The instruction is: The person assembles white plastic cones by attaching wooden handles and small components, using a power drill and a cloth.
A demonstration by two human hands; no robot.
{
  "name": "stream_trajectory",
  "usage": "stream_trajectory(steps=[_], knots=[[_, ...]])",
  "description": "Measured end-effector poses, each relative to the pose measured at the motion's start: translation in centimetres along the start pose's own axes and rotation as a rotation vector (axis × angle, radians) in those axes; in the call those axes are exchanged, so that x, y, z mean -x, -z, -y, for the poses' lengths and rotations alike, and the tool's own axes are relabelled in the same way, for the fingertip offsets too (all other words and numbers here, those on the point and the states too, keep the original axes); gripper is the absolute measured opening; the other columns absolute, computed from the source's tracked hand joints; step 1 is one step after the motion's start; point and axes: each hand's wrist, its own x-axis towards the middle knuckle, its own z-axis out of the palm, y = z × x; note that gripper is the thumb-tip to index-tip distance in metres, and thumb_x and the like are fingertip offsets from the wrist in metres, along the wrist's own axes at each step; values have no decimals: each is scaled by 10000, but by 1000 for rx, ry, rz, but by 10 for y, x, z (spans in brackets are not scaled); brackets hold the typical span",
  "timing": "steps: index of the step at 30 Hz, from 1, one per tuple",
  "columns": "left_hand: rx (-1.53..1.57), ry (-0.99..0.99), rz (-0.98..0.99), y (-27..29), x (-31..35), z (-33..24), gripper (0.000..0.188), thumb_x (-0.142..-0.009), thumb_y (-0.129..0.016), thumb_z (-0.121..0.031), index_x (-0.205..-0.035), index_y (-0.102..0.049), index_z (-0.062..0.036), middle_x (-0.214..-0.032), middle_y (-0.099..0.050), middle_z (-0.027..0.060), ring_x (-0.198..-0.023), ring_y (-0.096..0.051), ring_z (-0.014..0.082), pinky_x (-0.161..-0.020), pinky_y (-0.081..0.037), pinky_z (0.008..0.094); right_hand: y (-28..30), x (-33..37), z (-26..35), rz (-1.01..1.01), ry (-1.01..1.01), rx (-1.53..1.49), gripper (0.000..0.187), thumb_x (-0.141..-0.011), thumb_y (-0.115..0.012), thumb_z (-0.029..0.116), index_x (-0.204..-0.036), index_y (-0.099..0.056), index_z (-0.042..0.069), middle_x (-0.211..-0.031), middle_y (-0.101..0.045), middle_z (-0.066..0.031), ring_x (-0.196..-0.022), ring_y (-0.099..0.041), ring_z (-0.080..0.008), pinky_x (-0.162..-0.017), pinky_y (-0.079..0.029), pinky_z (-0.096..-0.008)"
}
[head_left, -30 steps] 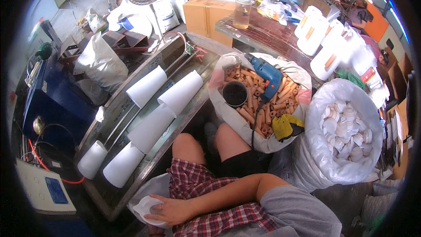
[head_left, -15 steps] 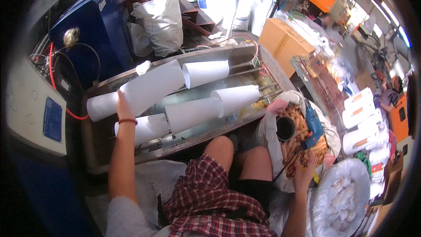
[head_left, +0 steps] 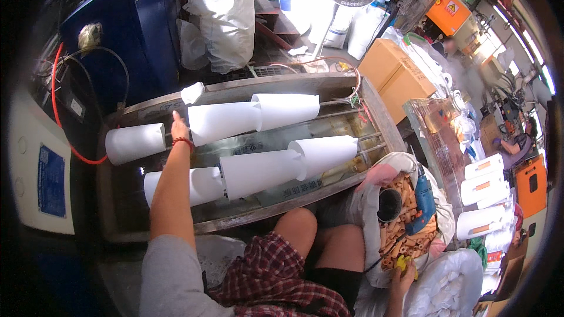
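Workshop floor, bright at the back, and we sweep from the left: pale control box (head_left: 28, 158), red hose (head_left: 54, 88) curling beside it, dark blue cabinet (head_left: 132, 35) behind. Now into the trough (head_left: 382, 113), where white sleeves lie in two rows. Far row, leftmost sleeve (head_left: 135, 144) sits apart, and right there is the left hand (head_left: 178, 128), in the gap at that sleeve's right end! Its fingers are seen too narrowly to tell whether they are spread or together, or whether they touch anything. And here's the change: half a second ago this hand was at the middle sleeve (head_left: 225, 122), which overlapped its left neighbour. Now that sleeve lies farther right, seeming to meet the right-hand sleeve (head_left: 288, 110), so the far row reads as one apart, two joined. Near row, three more, close end to end. On we go to the brown tubes (head_left: 390, 240) in their sack, blue drill (head_left: 422, 202) on top. Below them, the right hand (head_left: 400, 280) has dropped to the sack's near edge, fingers bent, apparently pinching a yellow item (head_left: 405, 263). Far right, white cylinders (head_left: 484, 191) lie stacked.
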Motion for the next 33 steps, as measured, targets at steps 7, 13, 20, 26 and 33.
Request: stream_trajectory(steps=[7,13,20,26,33], knots=[[-1545,-629,298,36,81,-26,568,-760,-666,-450,-1136,-535,-45,-1197,-507,156,-1175,-446,327,-986,-354,424,6,12,-27,-97,-313,-609,285,-941,-479,204,-1117,-486,-20,-1051,-517,-111,-960,-485,-210,-878,-383,-315],[-1875,-754,304,55,84,-81,420,-790,-622,-327,-1120,-554,-76,-1139,-570,146,-1155,-501,241,-1065,-228,409,56,16,-27,-428,-568,-874,380,-957,-422,304,-1166,-457,-11,-1077,-514,-95,-976,-491,-201,-884,-386,-319],[-1988,-496,228,110,-24,-49,565,-877,-488,-306,-1338,-365,-3,-1243,-556,149,-1226,-468,268,-1119,-115,449,58,1,2,-516,-714,-1698,265,-938,-455,312,-984,-546,68,-799,-581,-73,-648,-575,-220,-593,-507,-322],[-1511,-1107,-223,157,44,-159,735,-804,-457,-675,-1156,-571,-40,-1052,-626,179,-942,-621,331,-809,-478,462,90,-47,79,-356,-555,-1917,248,-939,-458,308,-1073,-573,134,-938,-614,-11,-776,-592,-175,-624,-497,-308],[-1062,-919,-55,132,188,-214,751,-812,-575,-539,-1256,-469,58,-1189,-539,268,-1085,-528,384,-940,-386,452,74,-91,177,-11,-260,-2140,334,-949,-431,363,-1159,-549,133,-1120,-608,-21,-991,-590,-179,-801,-495,-352]])
